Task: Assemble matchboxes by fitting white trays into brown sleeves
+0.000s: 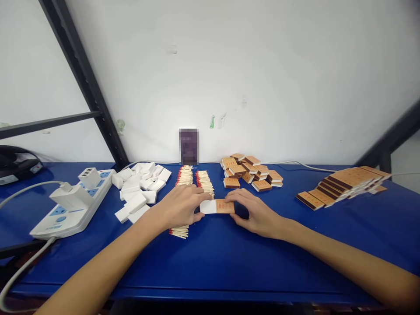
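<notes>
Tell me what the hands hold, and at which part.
One small cardboard matchbox: left hand on its white inner tray end, right hand on its orange sleeve.

- Tabletop (213,262): solid deep blue.
- Matchbox sleeve (225,206): orange-brown, faint darker print; its inner tray (207,206) plain white.
- Matches (185,176): pale sticks, red heads.
- Loose trays (141,186): white.
- Stacked sleeves (344,180): orange-brown faces, dark brown striker strips.
- Power strip (75,205): white, light blue socket panels.
</notes>
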A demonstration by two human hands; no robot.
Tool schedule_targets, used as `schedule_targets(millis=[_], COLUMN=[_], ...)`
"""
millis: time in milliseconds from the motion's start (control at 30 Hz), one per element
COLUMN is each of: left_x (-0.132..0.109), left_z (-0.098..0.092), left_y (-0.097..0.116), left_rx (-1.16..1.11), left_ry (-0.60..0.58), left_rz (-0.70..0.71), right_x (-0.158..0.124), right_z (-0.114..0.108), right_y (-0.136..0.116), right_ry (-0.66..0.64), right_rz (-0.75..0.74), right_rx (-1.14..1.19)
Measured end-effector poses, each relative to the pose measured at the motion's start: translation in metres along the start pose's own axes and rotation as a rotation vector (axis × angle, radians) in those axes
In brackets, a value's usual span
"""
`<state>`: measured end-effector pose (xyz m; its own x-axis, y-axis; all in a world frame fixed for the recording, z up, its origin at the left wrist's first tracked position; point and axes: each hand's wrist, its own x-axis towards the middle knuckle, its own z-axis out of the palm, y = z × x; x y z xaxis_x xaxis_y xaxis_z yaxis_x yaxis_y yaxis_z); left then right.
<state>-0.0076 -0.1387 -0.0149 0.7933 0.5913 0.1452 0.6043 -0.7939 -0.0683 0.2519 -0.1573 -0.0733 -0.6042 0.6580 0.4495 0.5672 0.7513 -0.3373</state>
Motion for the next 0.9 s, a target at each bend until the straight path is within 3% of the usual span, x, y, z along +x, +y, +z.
schedule_targets(millis=[333,467,633,767,900], left_x=[-0.003,-0.003,-0.006,-0.023,-0.061], left_z=[-0.004,-0.007,-0.011,-0.020,-0.026], left_y=[-0.003,-0.003,-0.007,-0.016,-0.032], left_rx=[-0.018,-0.019,-0.052,-0.110,-0.091], left_ry=[0.031,0.041,0.087,0.186,0.241], left_rz=[-0.029,-0.021,-0.029,-0.078,-0.211], right_x=[-0.046,-0.050,-0.047,-0.055,-0.083], right_z=[-0.039,-0.042,-0.040,-0.055,-0.081], right_y=[0.039,0.050,0.059,0.060,0.069], right_ry=[0.091,0.107,0.125,0.104,0.022], right_rz=[0.205,0.264,0.215,0.230,0.313], right_rx=[-0.277,-0.346,-0.444,-0.576,-0.737])
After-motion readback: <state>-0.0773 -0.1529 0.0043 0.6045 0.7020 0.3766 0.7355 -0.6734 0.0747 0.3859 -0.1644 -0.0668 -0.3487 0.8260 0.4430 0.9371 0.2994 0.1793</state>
